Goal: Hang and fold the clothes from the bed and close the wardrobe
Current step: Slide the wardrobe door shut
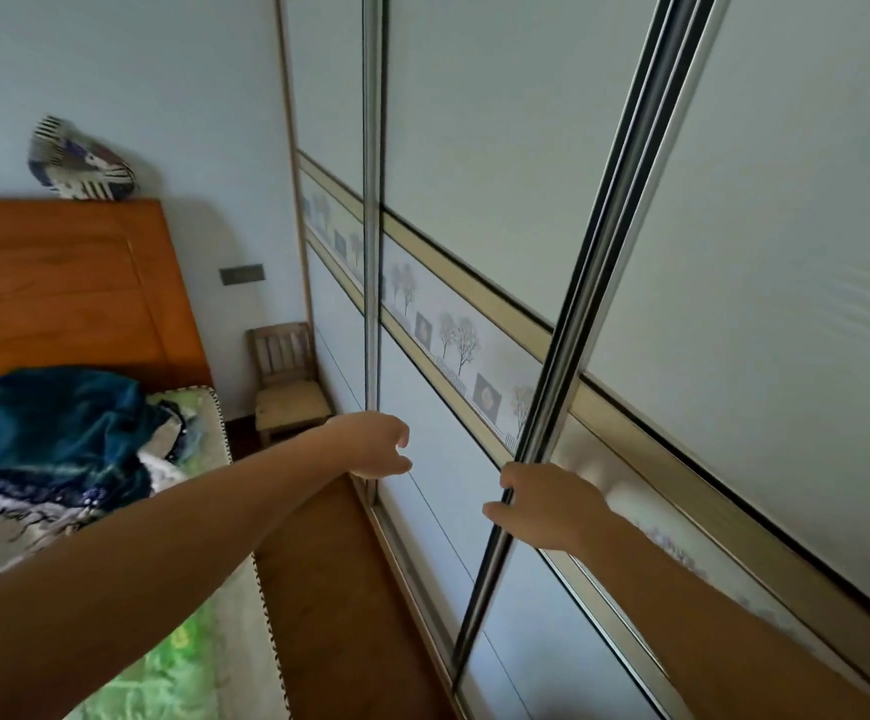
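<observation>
A person's right hand [547, 506] curls round the metal edge rail [604, 283] of a sliding door on the wardrobe [500, 122]. The left hand [370, 444] hovers before the next rail to the left, fingers loosely curled, gripping nothing. Left of the wardrobe, blue clothes [59, 423] lie heaped on the bed [178, 667]. A small wooden chair [290, 381] stands at the wardrobe's far end.

No readable text, labels, brands, numbers or signs.
</observation>
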The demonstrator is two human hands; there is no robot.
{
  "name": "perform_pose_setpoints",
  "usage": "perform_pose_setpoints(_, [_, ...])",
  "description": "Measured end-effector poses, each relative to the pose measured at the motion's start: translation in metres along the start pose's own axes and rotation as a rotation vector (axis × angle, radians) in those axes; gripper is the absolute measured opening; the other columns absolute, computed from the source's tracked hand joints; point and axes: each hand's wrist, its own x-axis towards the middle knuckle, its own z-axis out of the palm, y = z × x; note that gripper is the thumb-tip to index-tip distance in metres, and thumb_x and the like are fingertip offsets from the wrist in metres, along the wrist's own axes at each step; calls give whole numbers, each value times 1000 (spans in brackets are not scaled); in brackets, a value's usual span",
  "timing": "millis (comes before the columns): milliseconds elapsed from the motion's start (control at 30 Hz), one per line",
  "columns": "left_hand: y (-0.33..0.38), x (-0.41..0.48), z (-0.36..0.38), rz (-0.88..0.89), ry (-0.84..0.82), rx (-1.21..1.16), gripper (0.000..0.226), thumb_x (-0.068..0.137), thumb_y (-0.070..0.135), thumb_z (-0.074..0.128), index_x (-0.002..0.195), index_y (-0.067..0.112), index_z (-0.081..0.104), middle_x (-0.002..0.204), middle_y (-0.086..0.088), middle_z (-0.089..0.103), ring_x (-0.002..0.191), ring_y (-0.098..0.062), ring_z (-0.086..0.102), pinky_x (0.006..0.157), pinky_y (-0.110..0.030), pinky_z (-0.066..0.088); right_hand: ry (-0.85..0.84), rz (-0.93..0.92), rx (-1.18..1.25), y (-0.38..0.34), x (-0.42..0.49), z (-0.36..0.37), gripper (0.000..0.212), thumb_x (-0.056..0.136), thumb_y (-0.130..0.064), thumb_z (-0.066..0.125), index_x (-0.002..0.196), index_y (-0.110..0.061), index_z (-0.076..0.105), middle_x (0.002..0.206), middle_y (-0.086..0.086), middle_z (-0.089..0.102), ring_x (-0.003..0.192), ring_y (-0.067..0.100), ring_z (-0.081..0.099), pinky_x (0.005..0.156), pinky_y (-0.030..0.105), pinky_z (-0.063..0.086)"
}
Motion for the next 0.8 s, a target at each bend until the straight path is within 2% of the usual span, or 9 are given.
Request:
perform_pose_setpoints(67, [-6, 6, -2, -5, 9, -17, 49, 96, 51, 52, 137, 23, 54, 135, -1, 59, 123, -23, 55, 95, -35, 46, 27, -30, -22, -7, 13, -2, 50, 89, -60, 46, 127, -28, 53, 105, -9, 63, 94, 16, 59, 71, 30, 46])
perform_pose_setpoints(167, [-19, 21, -7, -8, 2, -12, 50, 96, 51, 52, 138, 24, 53, 135, -1, 59, 124, -23, 54, 92, -33, 43, 41, -57, -82, -19, 39, -8, 49, 91, -59, 44, 128, -27, 52, 116, -6, 62, 102, 19, 60, 71, 32, 44])
perform_pose_setpoints(333, [-61, 80, -24, 1, 3, 37, 52, 96, 52, 53, 139, 22, 52, 139, -2, 56, 127, -24, 52, 99, -37, 43, 65, -43, -87, -30, 106, -16, 48, 89, -60, 43, 123, -27, 52, 116, -4, 62, 103, 23, 60, 77, 36, 50])
perform_pose_setpoints(467, [-106, 158, -38, 63, -25, 75, 54, 96, 53, 52, 140, 22, 50, 143, -2, 54, 130, -25, 50, 101, -38, 41, 40, 48, -57, -33, 180, -20, 55, 90, -62, 44, 131, -27, 51, 126, -1, 61, 112, 25, 60, 91, 38, 51])
perform_pose_setpoints(600, [-151, 243, -57, 151, -39, 104, 54, 97, 52, 52, 142, 22, 49, 140, -3, 57, 128, -25, 52, 105, -42, 44, 80, 194, 14, -36, 247, -29, 55, 89, -65, 48, 132, -31, 51, 133, -1, 59, 120, 27, 58, 98, 39, 49])
perform_pose_setpoints(800, [-177, 320, -75, 335, -137, 202, 54, 96, 54, 51, 142, 25, 49, 142, 0, 55, 130, -23, 51, 104, -41, 45, 98, 370, 50, -52, 284, -34, 57, 87, -65, 51, 132, -31, 53, 134, -1, 60, 112, 25, 63, 91, 36, 53])
